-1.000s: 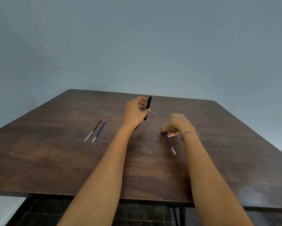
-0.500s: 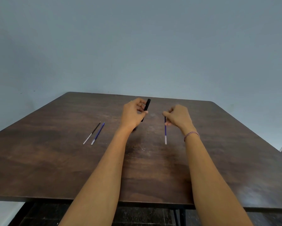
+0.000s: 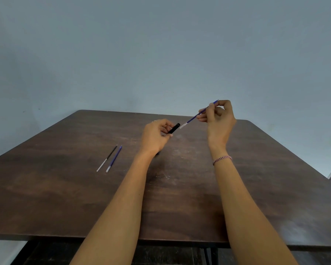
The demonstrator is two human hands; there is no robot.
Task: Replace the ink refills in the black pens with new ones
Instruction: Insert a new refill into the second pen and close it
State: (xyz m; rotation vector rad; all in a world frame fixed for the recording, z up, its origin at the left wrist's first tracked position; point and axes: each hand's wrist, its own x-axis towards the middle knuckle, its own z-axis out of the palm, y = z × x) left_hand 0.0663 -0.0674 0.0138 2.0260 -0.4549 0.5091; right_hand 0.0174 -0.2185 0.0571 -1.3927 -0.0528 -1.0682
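Two hands above a brown tabletop, left hand clenched around black pen barrel, right hand pinching blue refill near its open end, two spare refills lying left

A dark wooden table stands against a plain blue-grey wall — dark floor beneath, light even.

Black pen barrel: lower length hidden inside the left hand. Blue refill: middle covered by the right hand fingers. Both forearms and the table cut off by frame edges.
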